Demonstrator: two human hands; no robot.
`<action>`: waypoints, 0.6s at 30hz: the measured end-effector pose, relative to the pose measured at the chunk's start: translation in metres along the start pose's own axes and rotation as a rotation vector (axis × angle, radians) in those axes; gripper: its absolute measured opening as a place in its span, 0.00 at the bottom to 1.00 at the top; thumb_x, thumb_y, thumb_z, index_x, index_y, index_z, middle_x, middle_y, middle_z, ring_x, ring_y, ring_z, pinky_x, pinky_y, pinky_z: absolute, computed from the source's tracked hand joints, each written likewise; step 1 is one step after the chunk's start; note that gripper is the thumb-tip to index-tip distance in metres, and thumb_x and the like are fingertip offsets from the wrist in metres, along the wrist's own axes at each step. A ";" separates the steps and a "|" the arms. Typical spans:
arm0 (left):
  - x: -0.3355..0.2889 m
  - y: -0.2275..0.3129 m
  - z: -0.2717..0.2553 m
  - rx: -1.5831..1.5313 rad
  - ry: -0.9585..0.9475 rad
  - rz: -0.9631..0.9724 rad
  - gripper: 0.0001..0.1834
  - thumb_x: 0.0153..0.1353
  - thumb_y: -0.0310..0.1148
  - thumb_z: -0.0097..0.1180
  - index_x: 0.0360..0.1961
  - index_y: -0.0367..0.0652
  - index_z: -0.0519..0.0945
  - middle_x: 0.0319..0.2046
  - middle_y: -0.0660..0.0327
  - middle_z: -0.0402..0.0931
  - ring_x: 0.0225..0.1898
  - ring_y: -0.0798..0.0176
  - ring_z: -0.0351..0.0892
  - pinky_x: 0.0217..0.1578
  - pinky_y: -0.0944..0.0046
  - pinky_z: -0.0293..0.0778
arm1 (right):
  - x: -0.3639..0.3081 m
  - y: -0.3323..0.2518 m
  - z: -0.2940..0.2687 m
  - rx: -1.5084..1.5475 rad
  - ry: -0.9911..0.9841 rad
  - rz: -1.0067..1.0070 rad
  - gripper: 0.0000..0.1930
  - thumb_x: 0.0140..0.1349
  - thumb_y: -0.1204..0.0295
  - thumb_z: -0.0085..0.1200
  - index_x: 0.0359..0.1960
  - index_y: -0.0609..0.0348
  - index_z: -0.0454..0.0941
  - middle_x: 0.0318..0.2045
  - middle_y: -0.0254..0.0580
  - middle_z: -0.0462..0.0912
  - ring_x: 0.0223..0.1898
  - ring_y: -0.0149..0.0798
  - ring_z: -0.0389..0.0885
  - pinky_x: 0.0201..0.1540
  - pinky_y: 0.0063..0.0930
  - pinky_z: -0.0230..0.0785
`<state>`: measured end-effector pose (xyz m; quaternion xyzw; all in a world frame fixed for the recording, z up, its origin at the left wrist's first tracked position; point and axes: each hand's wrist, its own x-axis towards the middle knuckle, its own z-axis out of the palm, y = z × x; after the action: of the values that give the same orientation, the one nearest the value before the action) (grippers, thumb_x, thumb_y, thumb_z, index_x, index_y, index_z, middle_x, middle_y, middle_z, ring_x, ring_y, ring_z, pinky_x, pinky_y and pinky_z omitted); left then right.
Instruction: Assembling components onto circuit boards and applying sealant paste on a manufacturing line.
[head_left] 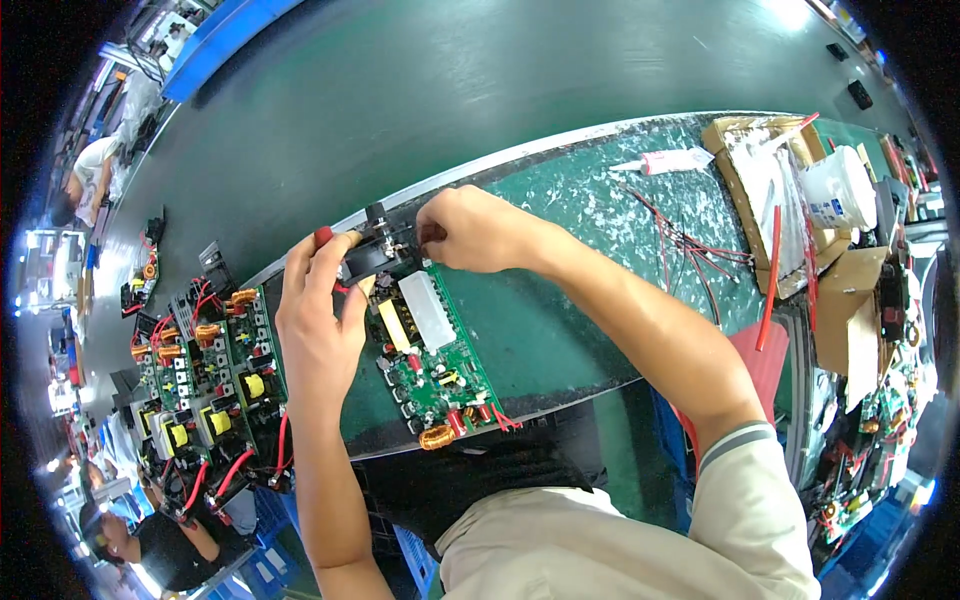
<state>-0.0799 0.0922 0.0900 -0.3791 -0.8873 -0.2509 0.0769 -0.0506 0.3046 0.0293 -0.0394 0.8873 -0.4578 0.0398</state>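
Note:
A green circuit board [462, 372] lies on the bench in front of me, with a white block, yellow-wrapped parts and a copper coil on it. At its far end stands a black end panel [372, 262] with metal fittings. My left hand [322, 320] grips this panel from the left, fingers over its far side and thumb on the near side. My right hand [474, 232] is closed at the panel's right end, its fingertips curled in. Whatever those fingers pinch is hidden behind the hand.
Several similar boards [215, 365] stand packed together on the left. A dark conveyor belt [430, 90] runs beyond the bench. To the right lie a white tube [672, 161], red and black wires [690, 245] and a cardboard box [738, 170] beside a white tub [838, 190]. Other people work at left.

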 end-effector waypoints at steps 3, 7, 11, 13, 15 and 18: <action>-0.002 -0.001 0.001 -0.011 -0.010 -0.020 0.23 0.55 0.23 0.63 0.53 0.41 0.76 0.51 0.51 0.74 0.53 0.46 0.74 0.53 0.54 0.71 | -0.002 0.004 0.002 0.081 -0.008 -0.055 0.08 0.55 0.75 0.58 0.35 0.64 0.82 0.27 0.50 0.84 0.32 0.45 0.84 0.38 0.37 0.75; -0.004 0.000 0.002 -0.006 0.007 -0.020 0.23 0.54 0.24 0.63 0.53 0.42 0.77 0.51 0.51 0.73 0.53 0.46 0.74 0.53 0.54 0.71 | -0.005 0.006 0.000 0.137 -0.053 -0.083 0.07 0.54 0.76 0.61 0.35 0.64 0.82 0.27 0.48 0.84 0.31 0.43 0.84 0.38 0.36 0.74; -0.005 0.000 0.002 -0.011 0.001 -0.019 0.24 0.53 0.22 0.63 0.53 0.42 0.76 0.51 0.50 0.73 0.53 0.46 0.74 0.53 0.53 0.70 | -0.006 0.005 -0.001 0.144 -0.021 -0.096 0.07 0.54 0.75 0.63 0.34 0.64 0.82 0.27 0.47 0.84 0.31 0.42 0.83 0.38 0.35 0.74; -0.006 -0.001 0.002 -0.014 -0.004 -0.030 0.24 0.53 0.21 0.63 0.54 0.41 0.76 0.51 0.50 0.73 0.53 0.45 0.74 0.53 0.53 0.70 | -0.005 0.003 -0.003 0.109 -0.031 -0.086 0.06 0.53 0.76 0.63 0.33 0.64 0.83 0.26 0.44 0.85 0.30 0.38 0.83 0.36 0.33 0.74; -0.005 -0.001 0.002 -0.008 0.005 -0.012 0.25 0.52 0.21 0.63 0.53 0.41 0.76 0.51 0.50 0.74 0.53 0.45 0.74 0.53 0.53 0.70 | -0.002 0.008 -0.004 0.161 -0.028 -0.067 0.06 0.53 0.78 0.61 0.32 0.64 0.83 0.25 0.43 0.84 0.29 0.36 0.82 0.35 0.31 0.73; -0.002 0.000 0.001 0.010 0.006 -0.010 0.25 0.51 0.18 0.61 0.52 0.45 0.77 0.53 0.51 0.73 0.53 0.46 0.75 0.50 0.53 0.73 | 0.005 0.011 -0.008 0.225 -0.098 -0.001 0.07 0.52 0.80 0.57 0.32 0.65 0.84 0.24 0.40 0.83 0.28 0.31 0.81 0.33 0.28 0.73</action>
<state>-0.0785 0.0917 0.0883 -0.3736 -0.8902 -0.2481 0.0801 -0.0564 0.3166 0.0247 -0.0576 0.8272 -0.5522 0.0869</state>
